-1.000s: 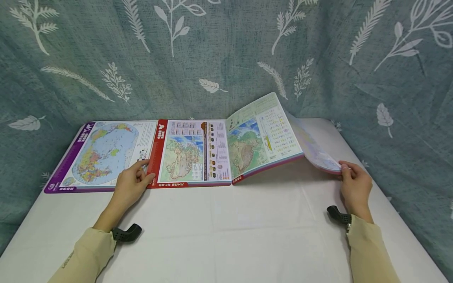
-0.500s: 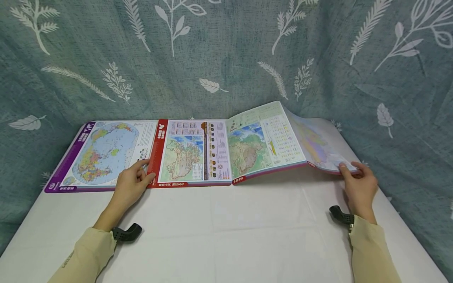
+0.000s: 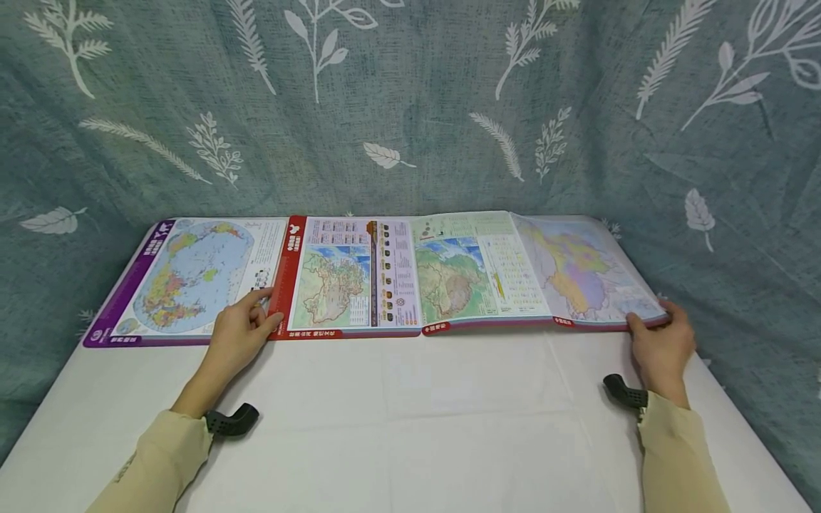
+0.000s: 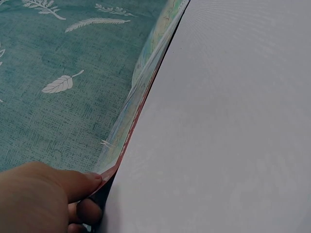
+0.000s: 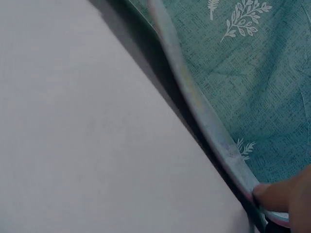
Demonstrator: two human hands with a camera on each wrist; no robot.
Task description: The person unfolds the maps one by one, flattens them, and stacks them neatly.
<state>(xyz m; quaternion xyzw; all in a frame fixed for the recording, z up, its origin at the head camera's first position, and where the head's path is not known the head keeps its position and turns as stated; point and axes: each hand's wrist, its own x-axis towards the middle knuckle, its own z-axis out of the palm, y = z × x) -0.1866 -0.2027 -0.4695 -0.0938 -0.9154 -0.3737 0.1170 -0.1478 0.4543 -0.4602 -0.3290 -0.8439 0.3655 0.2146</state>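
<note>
A red-edged fold-out map (image 3: 336,285) stretches across the table in three panels, printed with colourful maps and text. My left hand (image 3: 239,331) grips its lower left corner; in the left wrist view the thumb (image 4: 80,184) lies on top, with the other fingers curled below. At the far right, my right hand (image 3: 665,356) pinches the near corner of the last panel, thumb on top. The right wrist view shows a dark gap under the panel edge (image 5: 214,131), which is raised off the table. A purple-edged world map (image 3: 192,278) lies flat on the left, against the red edge.
A white cloth covers the table (image 3: 410,420). Behind it hangs a green curtain (image 3: 423,107) with white leaf patterns, close to the maps' far edges. Black camera mounts (image 3: 232,420) sit at both wrists.
My right hand has moved rightward and slightly nearer, drawing the last panel out and down. The raised middle panels have flattened towards the table. My left hand has stayed in place.
</note>
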